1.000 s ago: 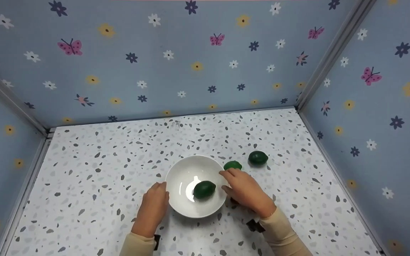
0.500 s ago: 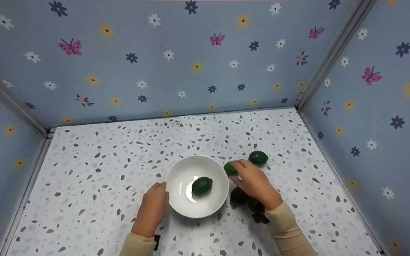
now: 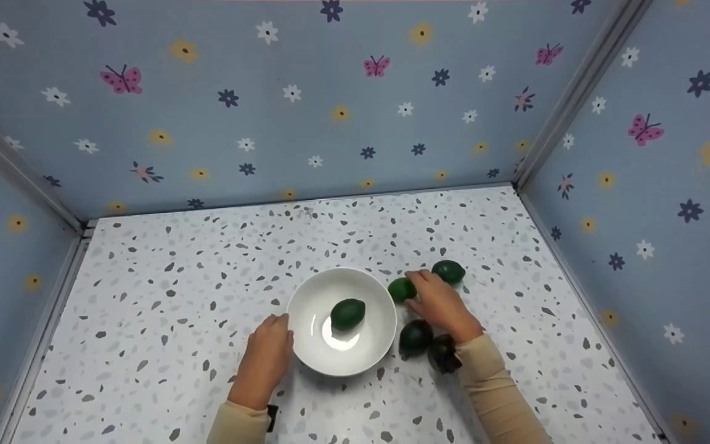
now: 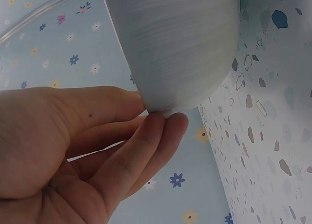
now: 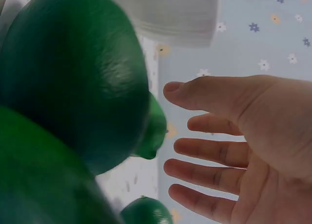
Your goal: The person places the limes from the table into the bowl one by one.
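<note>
A white bowl (image 3: 315, 354) stands on the speckled tabletop, and a dark green lime (image 3: 348, 314) lies inside it. My left hand (image 3: 262, 361) pinches the bowl's left rim between thumb and fingertips; the left wrist view shows this grip on the bowl wall (image 4: 180, 48). Over the table right of the bowl, my right hand (image 3: 444, 306) is spread with nothing in it. Nearest its fingertips is a brighter green lime (image 3: 400, 290), close to the bowl's right side. In the right wrist view, the fingers (image 5: 209, 151) are straight and apart from the limes.
Another dark lime (image 3: 448, 271) lies beyond my right hand. Below that hand sit two more dark limes, one nearer the bowl (image 3: 415, 338) and one partly covered by the wrist (image 3: 441, 353). Patterned blue walls (image 3: 299, 92) enclose the tabletop's back and sides.
My right hand has moved right, away from the bowl's rim, uncovering limes beneath it. Inside the bowl, the lime has rolled slightly away from me. The left hand has stayed on the rim.
</note>
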Demonstrator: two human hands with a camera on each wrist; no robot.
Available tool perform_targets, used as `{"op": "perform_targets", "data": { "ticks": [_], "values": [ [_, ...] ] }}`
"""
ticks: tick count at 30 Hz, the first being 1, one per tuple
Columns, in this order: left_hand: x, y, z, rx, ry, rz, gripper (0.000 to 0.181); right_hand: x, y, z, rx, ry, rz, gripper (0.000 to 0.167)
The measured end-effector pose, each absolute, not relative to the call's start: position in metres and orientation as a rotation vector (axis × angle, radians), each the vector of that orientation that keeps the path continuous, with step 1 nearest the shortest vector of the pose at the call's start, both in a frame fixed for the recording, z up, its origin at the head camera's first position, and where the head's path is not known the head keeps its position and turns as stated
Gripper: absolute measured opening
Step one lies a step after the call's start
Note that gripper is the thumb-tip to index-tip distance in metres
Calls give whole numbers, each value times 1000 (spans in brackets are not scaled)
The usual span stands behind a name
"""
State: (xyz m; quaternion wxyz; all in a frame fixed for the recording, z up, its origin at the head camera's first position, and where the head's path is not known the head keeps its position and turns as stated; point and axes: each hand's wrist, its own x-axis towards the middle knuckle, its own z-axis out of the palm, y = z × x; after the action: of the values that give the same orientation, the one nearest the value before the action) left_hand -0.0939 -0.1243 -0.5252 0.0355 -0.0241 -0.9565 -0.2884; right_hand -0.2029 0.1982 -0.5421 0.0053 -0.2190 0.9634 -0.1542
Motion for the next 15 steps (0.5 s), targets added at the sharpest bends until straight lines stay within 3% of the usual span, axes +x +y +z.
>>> {"op": "perform_targets", "data": {
  "ticks": [15],
  "values": [
    [-93,-125,-523,-86,-2950,-879,24,-216,190,-559,-494,2907,-462,58]
  ]
}}
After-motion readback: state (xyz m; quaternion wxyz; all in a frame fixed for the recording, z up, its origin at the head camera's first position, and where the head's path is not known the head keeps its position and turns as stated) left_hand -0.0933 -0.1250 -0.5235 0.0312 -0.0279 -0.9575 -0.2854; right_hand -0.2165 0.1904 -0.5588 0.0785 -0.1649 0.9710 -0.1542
